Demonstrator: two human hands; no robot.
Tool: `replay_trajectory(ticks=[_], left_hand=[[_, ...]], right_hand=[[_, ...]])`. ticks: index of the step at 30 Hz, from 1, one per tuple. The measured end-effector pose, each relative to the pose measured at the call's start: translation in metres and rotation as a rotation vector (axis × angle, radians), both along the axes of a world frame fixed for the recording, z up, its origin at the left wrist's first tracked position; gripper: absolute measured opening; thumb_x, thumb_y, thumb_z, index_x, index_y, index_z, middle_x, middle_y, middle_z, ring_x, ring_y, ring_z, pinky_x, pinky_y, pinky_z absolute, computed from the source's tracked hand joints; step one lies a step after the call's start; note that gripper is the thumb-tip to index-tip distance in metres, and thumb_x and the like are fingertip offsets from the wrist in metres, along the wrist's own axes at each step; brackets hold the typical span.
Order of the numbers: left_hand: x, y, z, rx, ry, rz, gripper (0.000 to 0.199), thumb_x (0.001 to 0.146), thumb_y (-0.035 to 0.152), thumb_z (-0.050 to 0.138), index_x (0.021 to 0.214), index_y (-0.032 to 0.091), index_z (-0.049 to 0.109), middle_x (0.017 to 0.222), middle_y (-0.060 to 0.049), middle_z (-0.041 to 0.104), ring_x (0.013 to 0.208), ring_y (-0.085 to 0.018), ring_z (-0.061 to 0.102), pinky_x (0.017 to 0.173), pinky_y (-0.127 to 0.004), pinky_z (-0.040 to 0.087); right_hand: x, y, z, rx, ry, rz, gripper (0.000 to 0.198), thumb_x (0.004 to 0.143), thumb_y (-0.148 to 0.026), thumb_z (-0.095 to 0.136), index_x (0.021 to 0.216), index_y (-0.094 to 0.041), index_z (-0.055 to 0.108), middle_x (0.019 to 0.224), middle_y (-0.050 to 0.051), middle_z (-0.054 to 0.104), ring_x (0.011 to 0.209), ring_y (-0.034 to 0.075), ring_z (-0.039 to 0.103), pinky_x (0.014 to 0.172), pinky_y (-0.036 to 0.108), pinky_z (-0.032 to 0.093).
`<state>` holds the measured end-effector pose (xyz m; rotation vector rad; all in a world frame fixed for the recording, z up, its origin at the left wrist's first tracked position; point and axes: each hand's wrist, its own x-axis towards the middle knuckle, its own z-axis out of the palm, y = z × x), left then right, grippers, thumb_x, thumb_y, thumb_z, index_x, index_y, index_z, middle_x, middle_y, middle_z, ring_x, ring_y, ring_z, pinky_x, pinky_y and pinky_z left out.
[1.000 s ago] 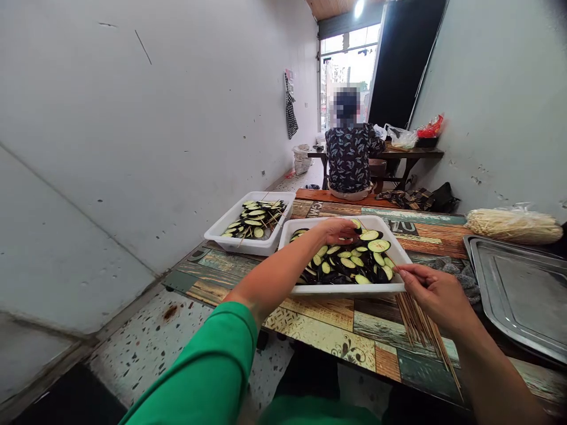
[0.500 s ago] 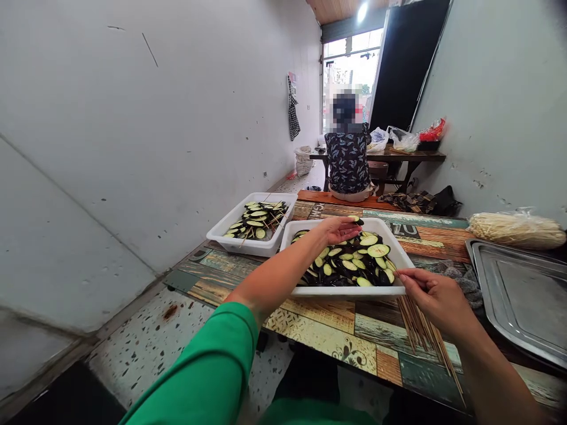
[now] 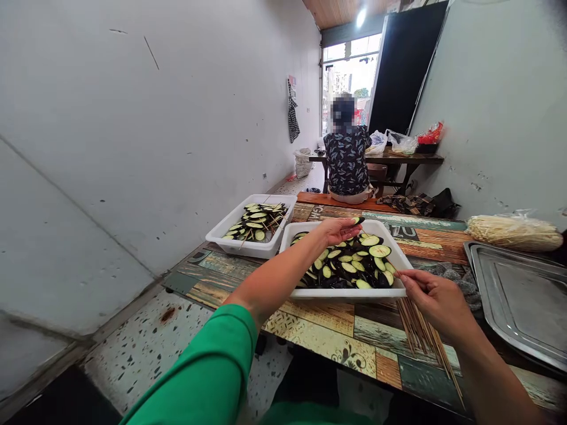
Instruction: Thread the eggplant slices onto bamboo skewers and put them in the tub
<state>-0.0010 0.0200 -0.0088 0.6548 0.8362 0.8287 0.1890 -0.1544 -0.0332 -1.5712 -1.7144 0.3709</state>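
Observation:
My left hand (image 3: 340,231) is closed on an eggplant slice (image 3: 358,221), above the far side of a white tub (image 3: 345,293). Loose eggplant slices (image 3: 349,267) with dark skin and pale flesh fill that tub. At its near right corner my right hand (image 3: 427,292) pinches the end of a thin wooden skewer (image 3: 396,272), which points up and left toward the slice. Whether its tip has entered the slice is hard to make out. Beneath my right hand a bundle of bare skewers (image 3: 425,333) lies on the table.
Left of the tub stands a second white tub (image 3: 241,245) holding skewered eggplant slices. Metal trays (image 3: 522,295), a grey cloth (image 3: 460,280) and a bagged bundle of pale sticks (image 3: 514,230) lie at right. Beyond the table (image 3: 310,330), a person (image 3: 348,159) sits facing away.
The view has shifted very slightly. Both hands hold nearly the same positions, with the slice and skewer still in them.

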Motion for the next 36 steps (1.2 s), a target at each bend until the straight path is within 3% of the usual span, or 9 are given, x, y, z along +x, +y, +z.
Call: replay_trajectory(ticks=[8, 27, 36], left_hand=[[0.000, -0.001, 0.002, -0.043, 0.034, 0.000, 0.010, 0.083, 0.004, 0.053, 0.079, 0.006, 0.062, 0.068, -0.009, 0.066, 0.068, -0.013, 0.066, 0.065, -0.022, 0.055], [0.005, -0.008, -0.001, 0.016, 0.120, -0.118, 0.009, 0.081, 0.005, 0.056, 0.075, 0.008, 0.061, 0.065, -0.007, 0.066, 0.063, -0.012, 0.066, 0.062, -0.021, 0.055], [0.014, -0.022, -0.003, 0.016, 0.193, -0.142, 0.008, 0.074, 0.006, 0.065, 0.074, 0.012, 0.061, 0.067, -0.002, 0.066, 0.061, -0.010, 0.063, 0.076, -0.029, 0.054]], right_hand=[[0.002, 0.001, -0.004, 0.009, 0.019, 0.026, 0.035, 0.079, -0.042, 0.051, 0.087, -0.018, 0.075, 0.079, 0.007, 0.074, 0.068, 0.021, 0.066, 0.061, 0.029, 0.050], [-0.001, 0.000, 0.000, 0.001, -0.007, 0.028, 0.033, 0.078, -0.040, 0.049, 0.081, -0.018, 0.074, 0.074, 0.006, 0.074, 0.063, 0.019, 0.066, 0.057, 0.027, 0.048], [-0.003, 0.000, -0.003, 0.019, -0.042, -0.020, 0.033, 0.078, -0.039, 0.048, 0.083, -0.019, 0.074, 0.073, 0.005, 0.074, 0.063, 0.019, 0.066, 0.057, 0.027, 0.048]])
